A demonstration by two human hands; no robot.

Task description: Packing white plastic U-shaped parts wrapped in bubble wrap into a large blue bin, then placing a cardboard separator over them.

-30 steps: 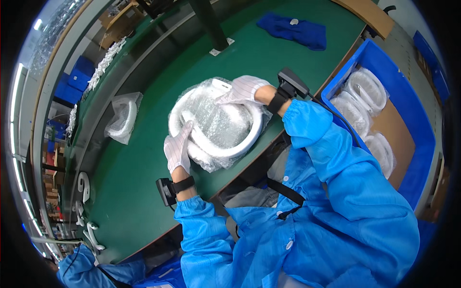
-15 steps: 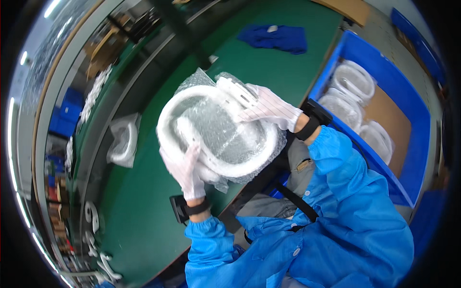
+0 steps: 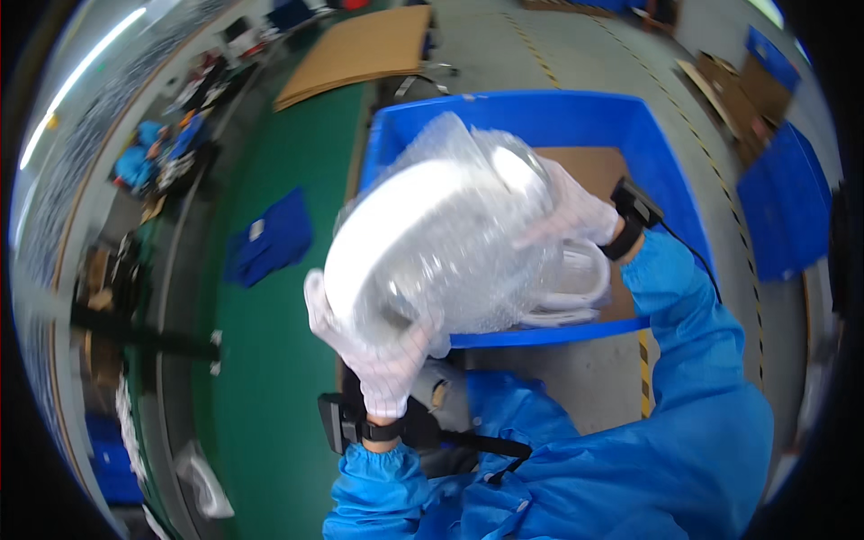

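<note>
Worktop (image 3: 270,378): running down left of centre. Bin (image 3: 585,117): standing upper centre. Wrapped ring (image 3: 409,211): being held mid-frame, partly hiding the bin. Left hand (image 3: 382,355): clasping its lower edge; right hand (image 3: 576,211): clasping its right side, likely sharing the bulk.

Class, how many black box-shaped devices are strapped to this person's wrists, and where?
2: one black device at the wrist of the left hand, another at the wrist of the right hand. Both hands hold the wrapped white item; neither device is hidden.

The wrap (image 3: 468,261) looks like glossy, crinkled plastic.
</note>
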